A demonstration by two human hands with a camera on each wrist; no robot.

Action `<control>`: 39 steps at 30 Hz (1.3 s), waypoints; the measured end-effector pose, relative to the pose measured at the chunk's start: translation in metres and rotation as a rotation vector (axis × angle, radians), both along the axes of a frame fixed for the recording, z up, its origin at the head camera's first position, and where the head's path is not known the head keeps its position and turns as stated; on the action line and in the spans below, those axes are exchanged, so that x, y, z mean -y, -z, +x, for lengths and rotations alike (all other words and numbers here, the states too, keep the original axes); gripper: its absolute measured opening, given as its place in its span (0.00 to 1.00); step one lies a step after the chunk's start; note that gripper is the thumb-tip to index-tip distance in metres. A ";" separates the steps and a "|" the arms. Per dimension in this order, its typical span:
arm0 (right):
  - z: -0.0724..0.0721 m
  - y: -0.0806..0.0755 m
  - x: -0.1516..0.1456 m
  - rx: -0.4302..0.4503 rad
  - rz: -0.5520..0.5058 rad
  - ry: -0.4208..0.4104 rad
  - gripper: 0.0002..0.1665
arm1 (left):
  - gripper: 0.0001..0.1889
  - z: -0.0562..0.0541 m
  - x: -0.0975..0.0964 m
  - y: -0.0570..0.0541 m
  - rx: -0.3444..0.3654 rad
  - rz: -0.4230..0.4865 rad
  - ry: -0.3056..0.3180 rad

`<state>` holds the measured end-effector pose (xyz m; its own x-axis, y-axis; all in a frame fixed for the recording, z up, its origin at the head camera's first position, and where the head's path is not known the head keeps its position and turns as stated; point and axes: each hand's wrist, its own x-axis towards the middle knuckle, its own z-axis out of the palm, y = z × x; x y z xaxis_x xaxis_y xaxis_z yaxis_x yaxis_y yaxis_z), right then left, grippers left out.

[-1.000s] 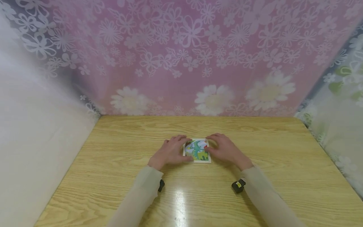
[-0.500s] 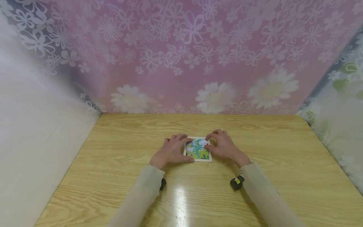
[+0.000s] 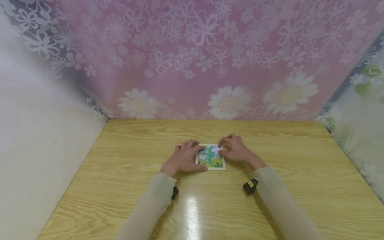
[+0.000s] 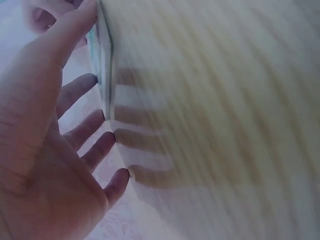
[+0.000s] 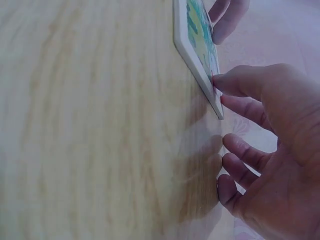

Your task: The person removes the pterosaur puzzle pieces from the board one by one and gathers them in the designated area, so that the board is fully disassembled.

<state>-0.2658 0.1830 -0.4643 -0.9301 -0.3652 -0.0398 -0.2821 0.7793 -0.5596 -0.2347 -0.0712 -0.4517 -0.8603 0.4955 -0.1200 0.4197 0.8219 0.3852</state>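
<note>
A small square dinosaur puzzle (image 3: 211,157) lies on the wooden table, its picture green and blue inside a white border. My left hand (image 3: 183,159) spans its left side, thumb at the near edge and index finger over the far edge. In the left wrist view that hand's other fingers (image 4: 92,125) are spread, their tips at the tabletop. My right hand (image 3: 236,149) pinches at the far right corner with thumb and index finger. From the right wrist view, the thumb (image 5: 235,80) is on the picture face; I cannot tell whether a separate piece sits under it.
The wooden table (image 3: 135,140) runs back to a pink flowered curtain (image 3: 180,76). A pale sheet (image 3: 45,133) hangs on the left and a flowered one (image 3: 354,133) on the right. Black wrist cameras (image 3: 250,186) sit below the cuffs.
The right thumb and index finger have shifted slightly toward the far right corner of the puzzle. The left hand keeps its place along the left side.
</note>
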 end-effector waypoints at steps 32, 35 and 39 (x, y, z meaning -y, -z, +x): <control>-0.009 0.003 0.004 0.081 0.005 -0.004 0.14 | 0.43 -0.013 -0.003 0.006 0.068 0.030 -0.049; -0.009 0.003 0.004 0.090 0.005 0.002 0.15 | 0.44 -0.012 -0.004 0.006 0.073 0.031 -0.054; -0.009 0.003 0.003 0.090 -0.009 0.003 0.15 | 0.43 -0.012 -0.004 0.007 0.071 0.037 -0.057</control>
